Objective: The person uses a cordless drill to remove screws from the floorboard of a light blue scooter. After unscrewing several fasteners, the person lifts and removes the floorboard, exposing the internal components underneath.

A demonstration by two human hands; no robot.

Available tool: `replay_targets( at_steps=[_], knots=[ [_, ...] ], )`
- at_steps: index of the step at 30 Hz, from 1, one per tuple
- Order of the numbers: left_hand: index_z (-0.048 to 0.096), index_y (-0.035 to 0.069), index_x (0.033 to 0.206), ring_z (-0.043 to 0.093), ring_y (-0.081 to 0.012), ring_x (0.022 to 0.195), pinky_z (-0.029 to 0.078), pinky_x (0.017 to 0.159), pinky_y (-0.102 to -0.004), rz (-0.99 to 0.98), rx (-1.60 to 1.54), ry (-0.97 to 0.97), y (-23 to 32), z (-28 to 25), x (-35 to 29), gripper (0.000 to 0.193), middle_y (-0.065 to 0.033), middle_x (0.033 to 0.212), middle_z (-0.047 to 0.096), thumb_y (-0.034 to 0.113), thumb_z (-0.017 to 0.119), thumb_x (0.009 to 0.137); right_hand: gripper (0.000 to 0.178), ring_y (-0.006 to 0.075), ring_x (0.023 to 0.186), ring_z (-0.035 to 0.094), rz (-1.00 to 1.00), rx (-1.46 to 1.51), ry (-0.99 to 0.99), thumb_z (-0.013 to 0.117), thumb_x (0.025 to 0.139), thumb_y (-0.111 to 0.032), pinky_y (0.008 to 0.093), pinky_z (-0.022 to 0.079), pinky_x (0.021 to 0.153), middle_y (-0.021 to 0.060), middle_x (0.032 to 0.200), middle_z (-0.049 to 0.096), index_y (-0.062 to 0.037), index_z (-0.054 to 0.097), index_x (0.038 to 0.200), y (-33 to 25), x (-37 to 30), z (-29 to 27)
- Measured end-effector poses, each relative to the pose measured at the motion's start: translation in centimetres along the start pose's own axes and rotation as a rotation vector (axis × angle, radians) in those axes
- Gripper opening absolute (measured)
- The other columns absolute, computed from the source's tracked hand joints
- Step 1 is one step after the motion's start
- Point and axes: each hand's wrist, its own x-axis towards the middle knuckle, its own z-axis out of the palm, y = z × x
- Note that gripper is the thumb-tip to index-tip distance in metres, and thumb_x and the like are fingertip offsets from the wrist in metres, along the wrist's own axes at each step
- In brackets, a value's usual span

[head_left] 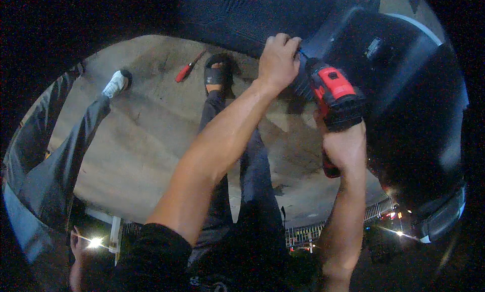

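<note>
My right hand (346,143) grips the handle of a red and black cordless drill (336,90). Its nose points up and left toward a dark textured panel (242,19) that looks like vehicle bodywork. My left hand (280,62) is closed at the panel's lower edge, right by the drill's tip. A small blue spot shows between the fingertips and the drill's nose. What the left fingers hold is hidden, and I cannot tell whether the bit touches anything. Another dark, smooth panel (409,90) stands just right of the drill.
A red-handled screwdriver (186,72) lies on the concrete ground (151,125), left of my sandalled foot (216,72). Another person stands at the left, with dark trousers (76,145) and a white shoe (117,83). A bright light (95,242) glares at lower left; a pale fence (313,235) runs behind.
</note>
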Motion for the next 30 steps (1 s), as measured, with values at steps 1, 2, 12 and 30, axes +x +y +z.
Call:
replay_targets(
  at_steps=[1,2,12,30],
  knots=[
    [0.063,0.008,0.111,0.052,-0.0355,0.100,0.047,0.086,-0.0416,0.040,0.042,-0.033,0.1,-0.1,0.1,0.040,-0.0152,0.105,0.056,0.012,0.070,0.073,0.038,0.0263,0.093,0.063,-0.026,0.056,-0.004,0.072,0.079,-0.016,0.0364,0.047,0.086,0.0149,0.102,0.066,-0.0053,0.062,0.113,0.0,-0.2,0.2],
    [0.063,0.009,0.110,0.052,-0.0351,0.099,0.047,0.085,-0.0418,0.059,0.076,-0.052,0.0,-0.1,0.1,0.039,-0.0146,0.104,0.056,0.012,0.070,0.072,0.037,0.0262,0.093,0.063,-0.002,0.079,-0.006,0.072,0.079,-0.015,0.0364,0.048,0.086,0.0150,0.102,0.066,-0.0049,0.062,0.113,-0.2,-0.5,0.5],
    [0.059,0.007,0.079,0.056,-0.0298,0.083,0.050,0.068,-0.0403,0.307,0.284,-0.120,-1.8,0.1,0.7,0.006,-0.0101,0.083,0.055,0.010,0.058,0.073,0.045,0.0275,0.102,0.060,-0.004,0.389,0.204,0.073,0.077,-0.007,0.0365,0.045,0.094,0.0161,0.107,0.062,0.0028,0.053,0.116,-2.9,-4.6,1.0],
    [0.054,0.006,0.088,0.060,-0.0280,0.083,0.055,0.065,-0.0369,0.480,0.413,-0.399,-1.6,0.5,4.9,0.012,-0.0123,0.086,0.055,0.014,0.055,0.080,0.022,0.0158,0.078,0.062,0.015,0.357,0.284,0.061,0.091,-0.009,0.0298,0.049,0.073,0.0082,0.090,0.065,0.0013,0.055,0.110,-1.9,0.1,0.6]
  ],
)
